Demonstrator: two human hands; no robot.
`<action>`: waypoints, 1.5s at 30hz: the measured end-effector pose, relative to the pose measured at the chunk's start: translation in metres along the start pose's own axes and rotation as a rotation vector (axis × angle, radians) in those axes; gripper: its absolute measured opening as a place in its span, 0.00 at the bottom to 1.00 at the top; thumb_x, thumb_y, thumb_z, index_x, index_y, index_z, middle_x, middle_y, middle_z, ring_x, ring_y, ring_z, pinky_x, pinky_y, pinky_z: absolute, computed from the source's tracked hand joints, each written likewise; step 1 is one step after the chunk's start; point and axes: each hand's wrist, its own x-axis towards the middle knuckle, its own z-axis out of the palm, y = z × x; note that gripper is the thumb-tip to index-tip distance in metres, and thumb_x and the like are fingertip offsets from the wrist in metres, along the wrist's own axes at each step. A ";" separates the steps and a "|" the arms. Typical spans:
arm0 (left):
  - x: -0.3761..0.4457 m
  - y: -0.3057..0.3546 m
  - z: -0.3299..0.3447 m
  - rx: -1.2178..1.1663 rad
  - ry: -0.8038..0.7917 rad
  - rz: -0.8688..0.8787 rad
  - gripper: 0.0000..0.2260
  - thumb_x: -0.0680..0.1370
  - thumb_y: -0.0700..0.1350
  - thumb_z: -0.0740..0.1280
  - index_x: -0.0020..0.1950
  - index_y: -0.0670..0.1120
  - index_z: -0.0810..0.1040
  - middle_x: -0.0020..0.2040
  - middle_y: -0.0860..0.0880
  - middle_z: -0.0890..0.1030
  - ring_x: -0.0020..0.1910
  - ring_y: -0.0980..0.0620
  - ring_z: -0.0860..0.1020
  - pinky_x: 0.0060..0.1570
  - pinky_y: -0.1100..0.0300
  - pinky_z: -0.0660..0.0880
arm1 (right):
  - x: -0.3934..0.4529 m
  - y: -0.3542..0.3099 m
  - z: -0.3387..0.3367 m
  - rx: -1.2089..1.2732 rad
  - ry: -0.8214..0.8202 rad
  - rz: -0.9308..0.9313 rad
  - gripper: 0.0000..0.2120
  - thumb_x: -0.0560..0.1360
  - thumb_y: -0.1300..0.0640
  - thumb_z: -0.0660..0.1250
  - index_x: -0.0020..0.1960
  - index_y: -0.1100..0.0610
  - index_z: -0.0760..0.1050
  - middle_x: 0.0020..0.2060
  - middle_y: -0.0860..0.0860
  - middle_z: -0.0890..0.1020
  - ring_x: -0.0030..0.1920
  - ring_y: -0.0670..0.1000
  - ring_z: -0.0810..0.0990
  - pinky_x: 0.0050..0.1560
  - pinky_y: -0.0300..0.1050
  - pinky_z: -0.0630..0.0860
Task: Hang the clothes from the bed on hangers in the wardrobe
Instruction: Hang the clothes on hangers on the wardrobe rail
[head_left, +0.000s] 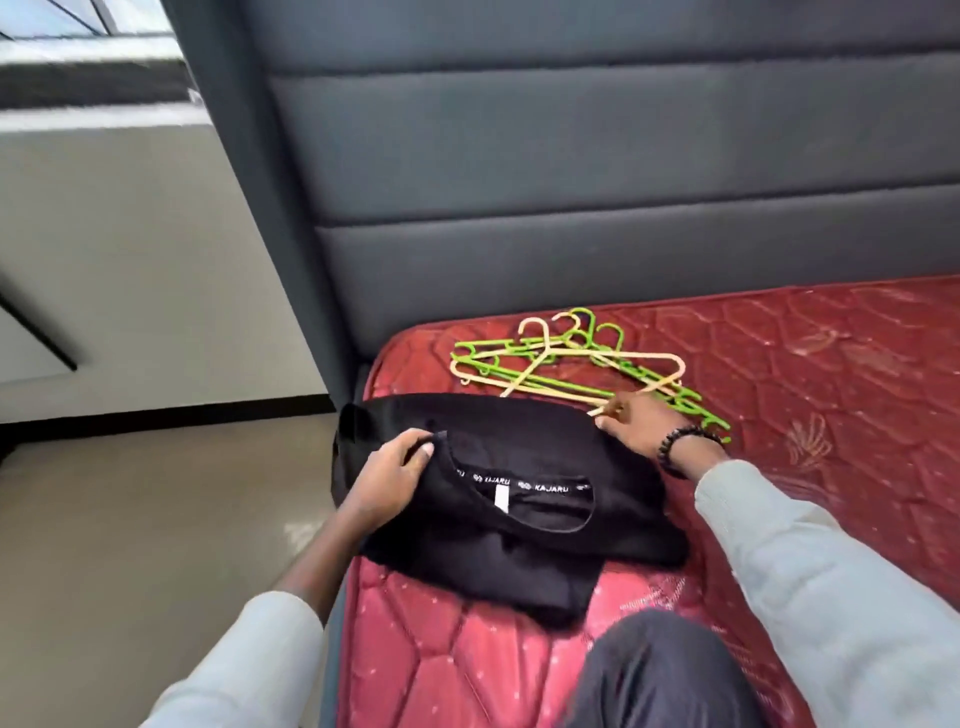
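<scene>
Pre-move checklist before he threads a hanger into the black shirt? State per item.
1. Black shirt on the red mattress, neck opening facing up: ok.
2. Left hand grips the shirt at the collar edge: ok.
3. Right hand pinches a cream hanger at its end: ok.
4. That hanger free of the green hangers: not ok, the pile is interlaced.
5. Shirt unfolded enough to take a hanger: not ok, it lies folded.
6. Wardrobe ready and within reach: cannot tell, not in view.
</scene>
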 end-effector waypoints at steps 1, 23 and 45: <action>0.003 -0.005 0.007 -0.047 0.014 -0.020 0.08 0.83 0.46 0.64 0.59 0.50 0.80 0.53 0.50 0.83 0.56 0.50 0.79 0.57 0.58 0.72 | 0.009 -0.003 0.003 0.016 0.065 -0.008 0.17 0.78 0.47 0.68 0.63 0.54 0.77 0.61 0.57 0.80 0.63 0.59 0.78 0.60 0.47 0.74; 0.002 -0.026 0.018 -0.438 -0.003 -0.144 0.07 0.72 0.52 0.72 0.46 0.51 0.83 0.41 0.55 0.82 0.45 0.56 0.78 0.57 0.53 0.75 | 0.027 0.022 -0.055 -0.129 0.355 -0.126 0.19 0.79 0.35 0.58 0.42 0.46 0.77 0.41 0.53 0.78 0.52 0.64 0.80 0.42 0.50 0.69; -0.089 0.032 -0.077 -0.107 0.239 -0.063 0.09 0.76 0.60 0.69 0.44 0.56 0.83 0.42 0.53 0.84 0.45 0.54 0.82 0.46 0.59 0.76 | -0.144 -0.016 -0.157 -0.170 0.530 -0.450 0.29 0.67 0.19 0.45 0.48 0.29 0.79 0.42 0.44 0.85 0.47 0.56 0.83 0.43 0.48 0.75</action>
